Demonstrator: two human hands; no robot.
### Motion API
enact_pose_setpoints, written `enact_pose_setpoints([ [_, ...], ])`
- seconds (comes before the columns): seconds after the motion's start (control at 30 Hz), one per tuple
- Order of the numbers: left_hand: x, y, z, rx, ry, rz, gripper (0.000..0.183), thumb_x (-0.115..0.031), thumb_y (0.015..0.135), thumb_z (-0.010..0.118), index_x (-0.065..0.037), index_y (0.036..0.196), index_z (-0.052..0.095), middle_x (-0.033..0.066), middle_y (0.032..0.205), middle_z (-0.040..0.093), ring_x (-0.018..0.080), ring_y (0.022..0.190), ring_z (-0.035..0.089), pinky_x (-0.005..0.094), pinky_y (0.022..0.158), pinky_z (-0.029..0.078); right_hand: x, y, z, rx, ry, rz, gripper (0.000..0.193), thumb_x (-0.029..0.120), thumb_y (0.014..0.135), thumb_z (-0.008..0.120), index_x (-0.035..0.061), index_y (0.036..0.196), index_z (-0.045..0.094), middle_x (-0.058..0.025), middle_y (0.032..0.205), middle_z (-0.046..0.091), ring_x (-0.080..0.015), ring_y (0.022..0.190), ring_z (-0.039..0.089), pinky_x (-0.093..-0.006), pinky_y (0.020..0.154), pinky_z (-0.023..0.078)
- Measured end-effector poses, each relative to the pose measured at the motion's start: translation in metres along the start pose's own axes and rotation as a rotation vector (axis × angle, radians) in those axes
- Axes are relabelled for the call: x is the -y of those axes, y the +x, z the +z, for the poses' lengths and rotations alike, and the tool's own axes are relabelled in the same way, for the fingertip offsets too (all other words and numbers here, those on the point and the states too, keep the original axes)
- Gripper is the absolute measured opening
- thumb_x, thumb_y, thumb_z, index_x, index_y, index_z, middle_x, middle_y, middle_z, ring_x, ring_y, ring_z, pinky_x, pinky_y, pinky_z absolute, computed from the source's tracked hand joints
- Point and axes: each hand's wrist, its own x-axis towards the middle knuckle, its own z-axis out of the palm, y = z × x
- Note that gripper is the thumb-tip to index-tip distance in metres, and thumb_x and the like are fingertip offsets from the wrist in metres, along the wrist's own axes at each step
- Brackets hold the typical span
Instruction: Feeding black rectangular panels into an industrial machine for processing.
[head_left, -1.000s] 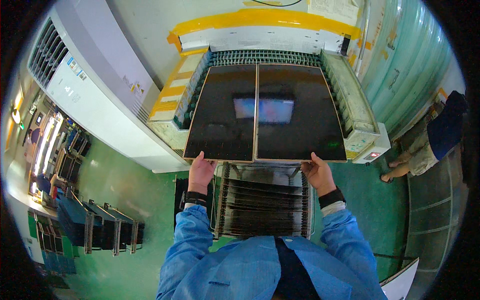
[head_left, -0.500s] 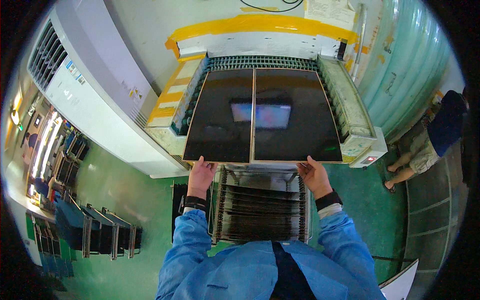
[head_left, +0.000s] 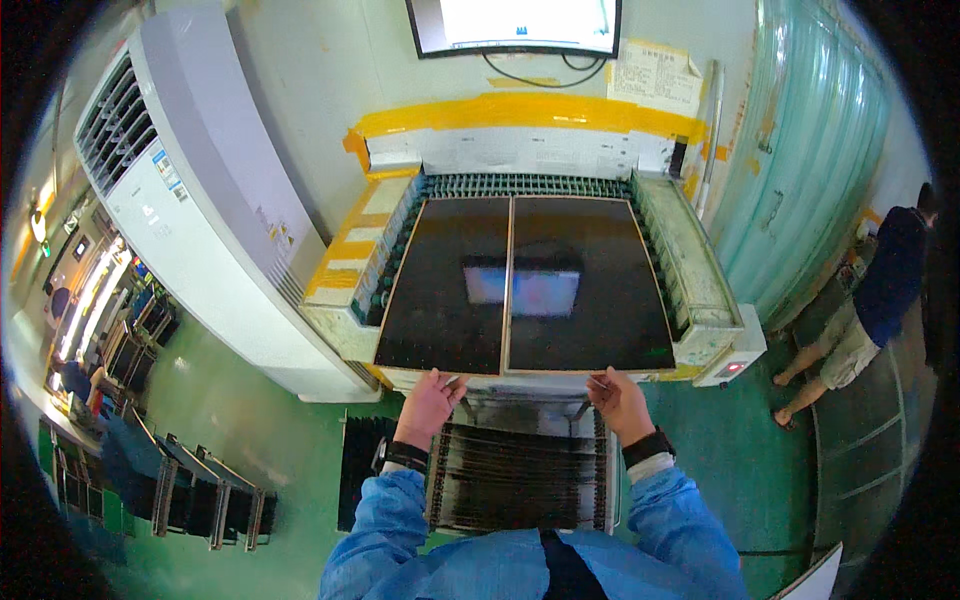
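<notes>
Two dark glossy panels (head_left: 520, 285) lie flat, side by side, on the roller bed of a conveyor machine (head_left: 700, 290), their near edges just ahead of both hands. Left hand (head_left: 428, 400) sits below the left panel's near edge, its grip loose, fingers extended toward the edge without clasping it. Right hand (head_left: 618, 398) mirrors it under the right panel, likewise released. Beneath the hands stands a slotted rack (head_left: 520, 480) of thin sheets. A tall air-conditioning unit (head_left: 200, 220) stands to the left.
</notes>
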Motion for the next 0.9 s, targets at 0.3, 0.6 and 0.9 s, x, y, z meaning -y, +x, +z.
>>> enact_pose_setpoints([
  [0.3,-0.004,0.018,-0.002,-0.087,-0.021,-0.032,0.015,-0.024,0.1,0.056,-0.009,0.1,0.06,0.0081,0.106,0.067,0.0352,0.115,0.061,0.045,0.095,0.051,0.008,0.006,0.006,-0.008,0.02,0.016,0.018,0.021,0.096,0.06,0.003,0.099,0.062,-0.0122,0.098,0.068,-0.0259,0.091,0.067,-0.0383,0.078,0.055],
  [0.6,-0.004,0.022,0.013,-0.132,0.035,0.015,0.014,-0.022,0.101,0.056,-0.008,0.1,0.06,0.0105,0.102,0.068,0.0348,0.106,0.065,0.0445,0.091,0.053,0.014,0.01,0.009,-0.015,-0.025,0.022,0.02,0.021,0.097,0.059,0.0017,0.099,0.064,-0.0103,0.095,0.068,-0.0226,0.085,0.065,-0.0369,0.076,0.055],
  [0.9,-0.001,0.016,0.016,-0.071,0.029,0.028,0.02,-0.026,0.099,0.059,-0.007,0.101,0.065,0.0093,0.105,0.07,0.032,0.109,0.062,0.0422,0.094,0.05,0.012,0.008,0.007,0.0,-0.059,0.019,0.02,0.022,0.098,0.057,0.0032,0.1,0.064,-0.0084,0.093,0.068,-0.0208,0.082,0.065,-0.0351,0.074,0.054],
])
